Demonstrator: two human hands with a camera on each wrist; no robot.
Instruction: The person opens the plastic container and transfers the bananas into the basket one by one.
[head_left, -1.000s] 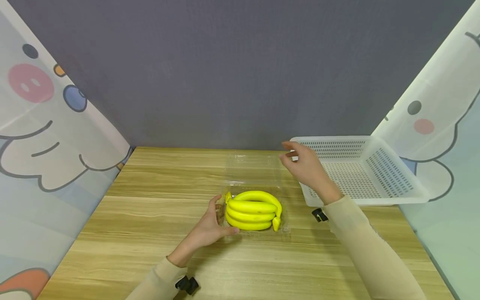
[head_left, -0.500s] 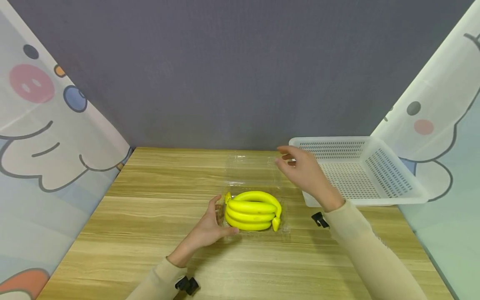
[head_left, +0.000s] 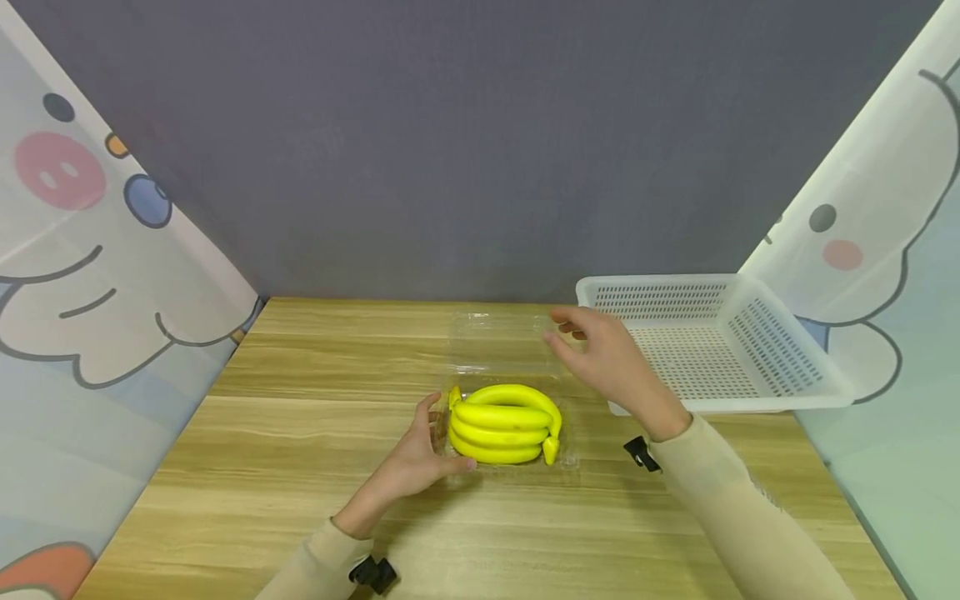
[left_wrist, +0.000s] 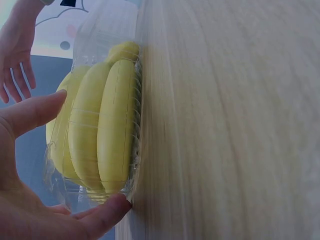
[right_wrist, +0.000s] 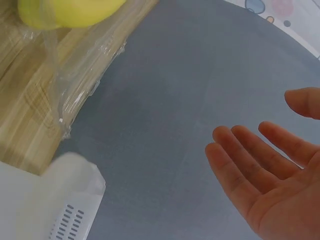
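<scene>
Yellow bananas (head_left: 502,427) lie in a clear plastic clamshell box (head_left: 572,460) on the table, its transparent lid (head_left: 504,340) laid back behind them. My left hand (head_left: 414,458) holds the box's front left corner, thumb along the front and fingers at the left end. In the left wrist view the thumb (left_wrist: 42,111) overlaps the bananas, while the other fingertips (left_wrist: 116,206) press low on the box end. My right hand (head_left: 603,354) is raised at the lid's right edge, holding nothing. In the right wrist view its fingers (right_wrist: 240,155) are loosely extended, apart from the lid.
A white perforated plastic basket (head_left: 813,379) stands at the right rear, partly behind my right hand. A grey panel (head_left: 420,150) rises behind the wooden table (head_left: 285,467). Cartoon-printed sheets (head_left: 120,333) flank both sides.
My right hand has moved left and toward me, from over the basket's left edge to the lid's right edge. The left hand, box and bananas have not visibly moved.
</scene>
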